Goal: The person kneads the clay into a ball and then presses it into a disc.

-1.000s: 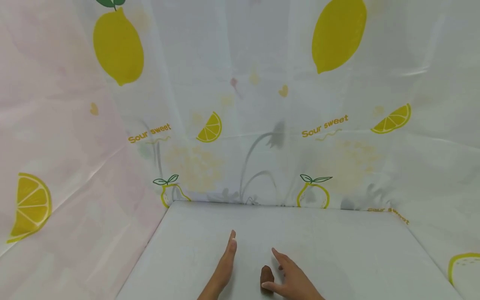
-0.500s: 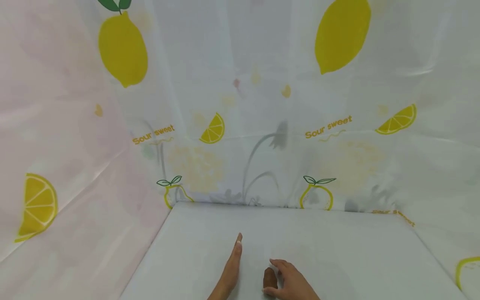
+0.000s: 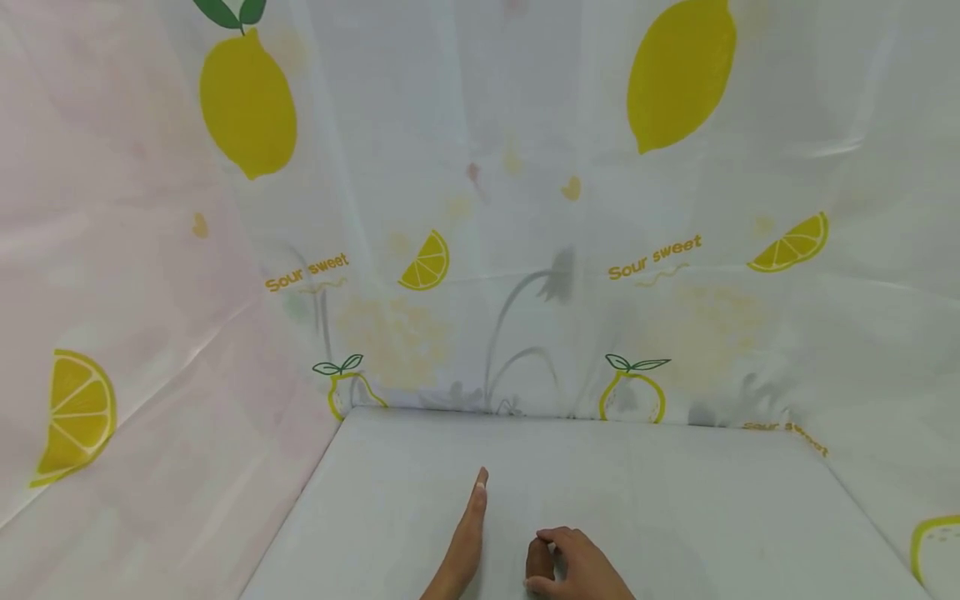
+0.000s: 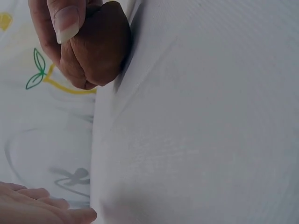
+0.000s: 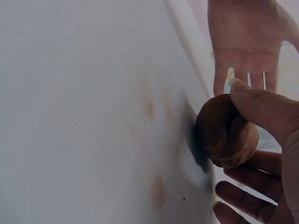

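"Sour sweet" print (image 3: 655,257) above brown lump (image 3: 537,561)

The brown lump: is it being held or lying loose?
Held. In the head view, the right hand curls round the brown lump, thumb at the near end, fingertip at the far end.

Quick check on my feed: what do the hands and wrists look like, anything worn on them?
Both the left hand and the right hand are bare, with slender fingers. No gloves, rings, sleeves, cables or markings show. The right thumbnail is long, reaching past the fingertip.
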The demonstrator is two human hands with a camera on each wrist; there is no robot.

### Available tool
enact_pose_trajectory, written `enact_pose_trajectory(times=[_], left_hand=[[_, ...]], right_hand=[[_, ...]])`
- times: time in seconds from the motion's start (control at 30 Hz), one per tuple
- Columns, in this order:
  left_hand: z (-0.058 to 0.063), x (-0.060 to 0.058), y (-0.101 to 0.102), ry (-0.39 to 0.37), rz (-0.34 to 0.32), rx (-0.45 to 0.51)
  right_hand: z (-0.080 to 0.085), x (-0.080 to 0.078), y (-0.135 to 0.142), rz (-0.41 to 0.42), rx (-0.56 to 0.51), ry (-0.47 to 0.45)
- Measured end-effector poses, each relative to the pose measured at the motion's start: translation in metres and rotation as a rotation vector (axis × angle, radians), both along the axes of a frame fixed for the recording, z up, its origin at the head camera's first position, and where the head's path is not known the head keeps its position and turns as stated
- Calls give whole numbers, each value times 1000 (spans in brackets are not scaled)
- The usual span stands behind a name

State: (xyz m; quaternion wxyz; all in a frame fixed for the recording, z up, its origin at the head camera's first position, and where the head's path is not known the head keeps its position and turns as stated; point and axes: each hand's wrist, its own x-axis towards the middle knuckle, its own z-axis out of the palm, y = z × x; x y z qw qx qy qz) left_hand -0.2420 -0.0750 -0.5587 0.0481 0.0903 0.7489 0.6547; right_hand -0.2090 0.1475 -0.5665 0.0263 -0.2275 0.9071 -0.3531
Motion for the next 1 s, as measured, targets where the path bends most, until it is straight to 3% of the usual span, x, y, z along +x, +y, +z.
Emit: enact_pose_trajectory(times=[0.27, 0.47, 0.77, 1.0], left_hand=[[4, 0, 7, -4, -11, 36], [3, 0, 12, 18, -16, 52], [9, 0, 21, 46, -5, 110], [12, 3, 30, 41, 3, 149]], right_hand=[[3, 1, -1, -17, -19, 95], [8, 2, -5, -91, -48, 168], [19, 2, -17, -216, -142, 103], [23, -1, -25, -299, -182, 142]])
